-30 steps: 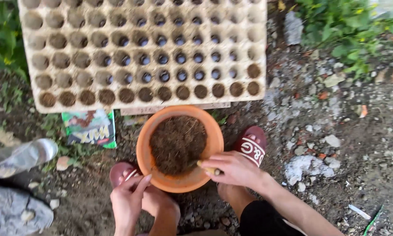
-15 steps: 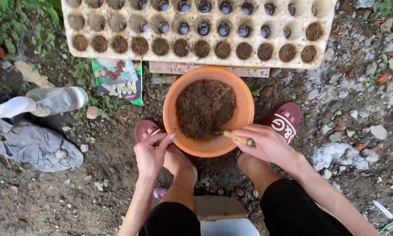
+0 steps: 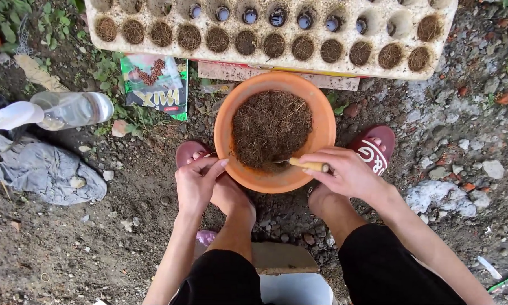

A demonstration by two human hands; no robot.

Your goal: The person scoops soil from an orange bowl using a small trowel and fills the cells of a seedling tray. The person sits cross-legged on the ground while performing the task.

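So there's a round orange plastic bowl (image 3: 322,127) sitting on the dirt right between the person's feet, heaped with dark brown fibrous coir-looking stuff (image 3: 271,129). The right hand (image 3: 344,172) is at the near right rim of the bowl, fingers curled shut around the pale wooden handle of a small tool (image 3: 309,165). The handle pokes out to the left of the fingers and its far end goes into the fibre near the bowl's near edge; can't really make out the tip. The left hand (image 3: 195,183) is at the near left side, fingers loosely bent with the fingertips touching the outside of the bowl's rim. It isn't gripping anything that I can see.

Both feet are in maroon slide sandals (image 3: 375,148), one on each side of the bowl. Just beyond the bowl lies a big off-white foam seedling tray (image 3: 265,56) full of round cells; the nearest row is packed with the same brown fibre. Left of the bowl, a green printed packet (image 3: 155,85) lies flat on the ground. Further left, a clear plastic bottle (image 3: 68,110) is on its side, with a crumpled grey cloth (image 3: 45,175) nearer the camera. Gravel and weeds all around.
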